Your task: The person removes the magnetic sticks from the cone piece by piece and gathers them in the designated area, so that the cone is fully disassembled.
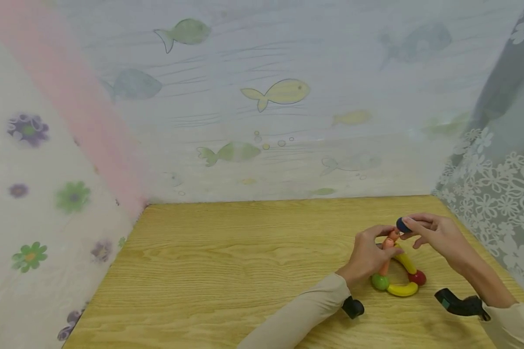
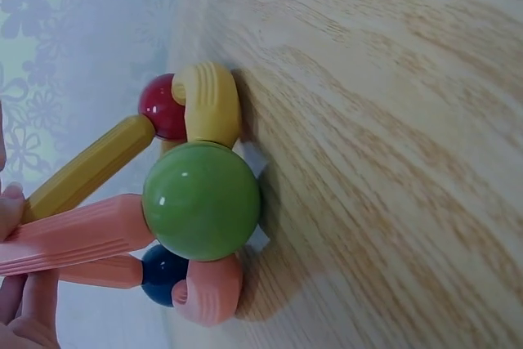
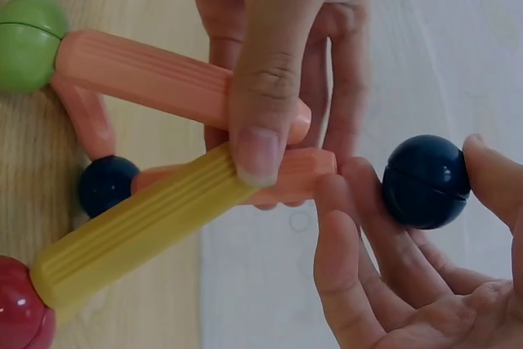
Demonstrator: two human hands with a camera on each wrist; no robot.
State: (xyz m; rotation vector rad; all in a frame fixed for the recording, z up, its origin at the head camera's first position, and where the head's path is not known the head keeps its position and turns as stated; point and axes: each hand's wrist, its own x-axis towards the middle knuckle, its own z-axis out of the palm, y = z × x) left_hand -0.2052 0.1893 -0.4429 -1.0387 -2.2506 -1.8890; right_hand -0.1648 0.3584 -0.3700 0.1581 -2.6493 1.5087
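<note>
On the table stands a toy frame of magnetic rods and balls. Its base joins a green ball (image 2: 201, 200), a red ball (image 1: 417, 277) and a dark blue ball (image 2: 162, 274) with curved yellow (image 1: 402, 290) and salmon (image 2: 214, 290) pieces. One straight yellow rod (image 3: 139, 239) and two salmon rods (image 3: 147, 75) lean up from the balls, their upper ends close together. My left hand (image 1: 367, 254) grips these rods near the top, thumb across the yellow one. My right hand (image 1: 445, 240) pinches another dark blue ball (image 3: 425, 181) beside the rod tips.
The wood-grain table (image 1: 227, 261) reaches back to a wall (image 1: 227, 121) printed with fish. On the right hangs a curtain (image 1: 502, 194) with white flowers. Black wrist devices (image 1: 458, 303) hang below both wrists, close to the tabletop.
</note>
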